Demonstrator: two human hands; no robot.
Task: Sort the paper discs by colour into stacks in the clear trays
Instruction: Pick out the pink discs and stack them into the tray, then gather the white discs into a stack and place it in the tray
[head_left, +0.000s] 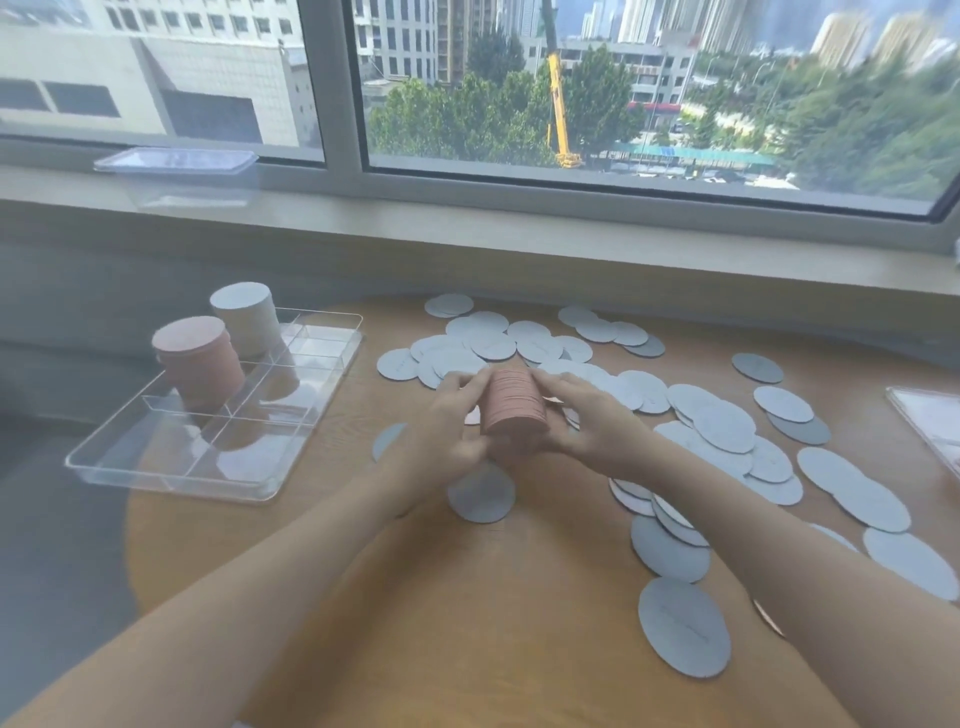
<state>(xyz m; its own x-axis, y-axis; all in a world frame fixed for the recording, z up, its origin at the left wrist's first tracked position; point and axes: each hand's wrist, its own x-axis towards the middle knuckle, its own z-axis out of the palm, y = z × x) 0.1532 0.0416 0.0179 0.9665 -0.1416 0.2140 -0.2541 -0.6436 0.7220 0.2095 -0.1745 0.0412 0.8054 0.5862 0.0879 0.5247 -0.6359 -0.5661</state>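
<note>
Both hands hold pink disc stack (514, 402) over counter (363, 597).
Head view: left hand (449, 423) & right hand (584, 418) curl round the stack, right of clear tray (171, 470), which holds pink pile (200, 364) & grey pile (247, 317); loose grey discs (722, 426) lie farther right.

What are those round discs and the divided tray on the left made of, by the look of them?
The pink disc bundle held between both hands looks like thin matte card: flat edges stacked in fine layers, no shine. The loose pale blue-grey discs look alike. The clear divided tray appears to be hard glossy plastic, see-through with bright edges.
</note>
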